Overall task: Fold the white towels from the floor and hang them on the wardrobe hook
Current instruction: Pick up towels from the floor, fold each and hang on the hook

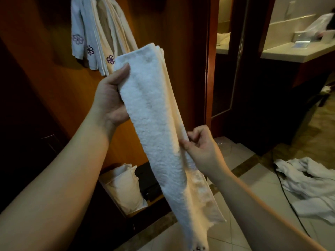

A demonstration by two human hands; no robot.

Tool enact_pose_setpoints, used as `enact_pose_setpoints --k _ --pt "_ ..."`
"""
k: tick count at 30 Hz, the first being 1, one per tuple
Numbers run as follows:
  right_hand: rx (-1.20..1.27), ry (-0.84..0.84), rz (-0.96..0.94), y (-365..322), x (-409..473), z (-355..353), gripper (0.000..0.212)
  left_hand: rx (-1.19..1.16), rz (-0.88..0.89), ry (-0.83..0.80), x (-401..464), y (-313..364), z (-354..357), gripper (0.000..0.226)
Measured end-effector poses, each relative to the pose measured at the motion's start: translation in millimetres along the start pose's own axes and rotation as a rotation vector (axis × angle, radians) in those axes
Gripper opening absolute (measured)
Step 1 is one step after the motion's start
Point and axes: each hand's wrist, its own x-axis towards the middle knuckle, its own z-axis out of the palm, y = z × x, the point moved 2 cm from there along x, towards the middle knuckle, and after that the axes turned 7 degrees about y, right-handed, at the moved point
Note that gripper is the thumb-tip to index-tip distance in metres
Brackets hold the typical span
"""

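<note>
the towel (155,113) is held up in front of the wardrobe (172,24), folded into a long narrow strip that slopes from upper left to lower right. the left hand (110,98) grips it near the top, thumb across the front face and fingers hidden behind. the right hand (201,145) pinches the right-hand edge about halfway down. the lower end hangs free, and its layers look uneven and fanned apart. hung towels (94,38) already crowd the top of the wardrobe; the hook itself is hidden behind them, so i cannot tell how much room is left. more towels (311,182) lie in a heap on the floor (244,238) to the right, with a dark cable (288,200) running beside them. risks, as judged: the loose lower layers could slide apart once the pinch lets go, undoing the fold. a thick strip pushed onto a crowded hook may fail to catch, or may knock the hung towels off. the free end could brush the floor. stepping toward the heap, a foot could snag the cable.
</note>
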Motion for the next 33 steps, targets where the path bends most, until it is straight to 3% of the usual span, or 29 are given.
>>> enact_pose_setpoints --k 3,6,9,11,14,17,21,25,30,33 --pt "-0.052 -0.065 -0.054 -3.2 -2.6 -1.1 0.015 -0.014 0.005 0.031 1.3 1.1 3.8 0.059" --pt "-0.06 -0.213 0.046 1.7 -1.5 -3.3 0.03 -0.018 0.009 0.049 3.0 -1.3 8.7 0.062" --pt "0.087 -0.369 0.22 8.9 -5.4 -4.6 0.042 -0.002 0.028 0.198 5.6 -4.8 11.8 0.055" --pt "-0.016 -0.372 0.229 7.4 -8.7 -2.0 0.061 0.061 0.061 0.321 6.9 -7.4 13.3 0.045" --pt "-0.32 -0.418 0.128 4.9 -10.7 11.6 0.055 0.127 0.089 0.412 8.0 -12.3 18.1 0.033" --pt "-0.33 -0.375 0.127 7.1 -10.8 22.1 0.044 0.209 0.13 0.43 7.2 -12.4 21.7 0.031" --pt "-0.05 -0.336 0.247 5.3 -16.5 24.2 0.051 0.284 0.183 0.384 1.9 1.6 20.9 0.039" --pt "0.014 -0.24 0.2 -1.0 -15.7 21.8 0.025 0.258 0.222 0.291 -2.4 18.8 15.6 0.036" --pt "-0.034 -0.079 0.056 -6.5 -5.2 17.8 0.043 0.116 0.226 0.232 2.5 30.0 7.1 0.036" --pt "0.001 -0.02 0.045 -1.8 -0.2 17.2 0.037 0.049 0.211 0.175 5.0 29.5 4.4 0.039"
